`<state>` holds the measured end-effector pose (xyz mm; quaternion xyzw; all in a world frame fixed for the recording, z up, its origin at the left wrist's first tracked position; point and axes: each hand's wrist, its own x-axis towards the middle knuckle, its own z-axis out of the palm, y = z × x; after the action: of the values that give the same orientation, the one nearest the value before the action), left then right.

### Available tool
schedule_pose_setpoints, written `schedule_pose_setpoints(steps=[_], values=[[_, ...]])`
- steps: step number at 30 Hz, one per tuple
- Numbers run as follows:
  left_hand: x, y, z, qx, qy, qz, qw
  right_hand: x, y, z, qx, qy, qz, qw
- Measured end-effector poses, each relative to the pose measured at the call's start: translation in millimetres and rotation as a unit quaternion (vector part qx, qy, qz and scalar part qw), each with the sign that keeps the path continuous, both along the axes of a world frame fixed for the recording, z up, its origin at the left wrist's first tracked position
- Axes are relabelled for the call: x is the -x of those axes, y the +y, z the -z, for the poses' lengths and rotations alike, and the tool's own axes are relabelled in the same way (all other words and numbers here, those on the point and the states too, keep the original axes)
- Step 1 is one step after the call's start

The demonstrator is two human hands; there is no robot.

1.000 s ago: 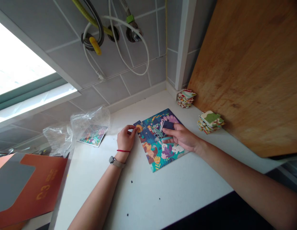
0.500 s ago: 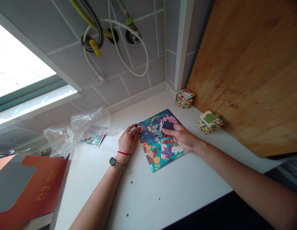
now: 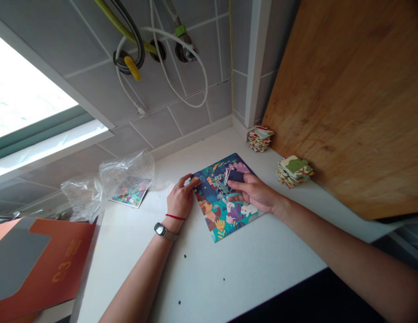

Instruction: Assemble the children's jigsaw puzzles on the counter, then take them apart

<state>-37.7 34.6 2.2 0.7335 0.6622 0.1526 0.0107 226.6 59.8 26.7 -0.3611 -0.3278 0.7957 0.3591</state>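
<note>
- Left hand (image 3: 180,200): fingers at puzzle (image 3: 222,205) corner, nearly together; cannot tell if gripping.
- Right hand (image 3: 257,192): fingers closed on dark pieces (image 3: 236,176).
- Puzzle flat on table (image 3: 202,271).

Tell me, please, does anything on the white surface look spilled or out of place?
Yes, slightly: three small dark bits lie scattered on the white surface, on the person's side of the puzzle. They look odd against the otherwise plain white; they are too small to identify.
</note>
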Motion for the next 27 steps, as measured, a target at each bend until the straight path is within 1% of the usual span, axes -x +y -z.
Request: schedule_pose_setpoints(steps=[7, 11, 13, 15, 17, 18, 19, 20, 21, 22, 23, 24, 25, 26, 27], values=[[-1.8, -1.5, -2.6, -0.011, 0.073, 0.018, 0.997, -0.3, -0.2, -1.1, -0.001, 0.002, -0.003, 1.0], [1.8, -0.4, -0.4, -0.019, 0.077, 0.037, 0.996, -0.2, -0.5, -1.6, -0.001, 0.004, -0.004, 1.0], [3.0, -0.2, 1.6, -0.017, 0.058, 0.038, 0.997, -0.2, -0.3, -1.5, 0.001, 0.007, -0.004, 1.0], [1.4, -0.9, 1.7, -0.026, 0.015, 0.037, 0.999, -0.2, -0.1, -0.8, 0.004, 0.008, -0.005, 1.0], [-3.9, -3.0, -1.9, -0.046, -0.07, 0.035, 0.996, -0.3, 0.2, 0.3, 0.004, 0.011, -0.007, 1.0], [-8.0, -4.7, -5.4, -0.049, -0.131, 0.031, 0.99, -0.5, 0.3, 1.0, 0.003, 0.013, -0.009, 1.0], [-12.7, -6.7, -9.8, -0.042, -0.205, 0.026, 0.978, -0.7, 0.3, 1.5, 0.001, 0.016, -0.012, 1.0], [-17.8, -8.9, -14.8, -0.018, -0.284, 0.019, 0.958, -1.0, 0.3, 1.8, -0.002, 0.019, -0.015, 1.0], [-23.0, -11.3, -20.2, 0.031, -0.367, 0.017, 0.93, -1.4, 0.1, 1.9, -0.004, 0.02, -0.02, 1.0], [-28.0, -13.8, -25.2, 0.086, -0.442, 0.021, 0.893, -1.7, -0.3, 1.6, -0.005, 0.021, -0.025, 0.999], [-32.6, -16.1, -29.7, 0.136, -0.497, 0.025, 0.857, -2.0, -0.8, 1.0, -0.006, 0.02, -0.034, 0.999], [-36.4, -18.3, -33.3, 0.175, -0.533, 0.027, 0.827, -2.2, -1.5, 0.2, -0.006, 0.018, -0.045, 0.999], [-39.4, -20.2, -35.9, 0.201, -0.554, 0.027, 0.807, -2.3, -2.4, -0.7, -0.006, 0.016, -0.06, 0.998], [-41.4, -21.6, -37.5, 0.214, -0.562, 0.024, 0.798, -2.1, -3.3, -1.5, -0.005, 0.015, -0.076, 0.997], [-42.5, -22.6, -38.3, 0.218, -0.562, 0.017, 0.797, -1.8, -4.3, -2.0, -0.006, 0.015, -0.09, 0.996]])
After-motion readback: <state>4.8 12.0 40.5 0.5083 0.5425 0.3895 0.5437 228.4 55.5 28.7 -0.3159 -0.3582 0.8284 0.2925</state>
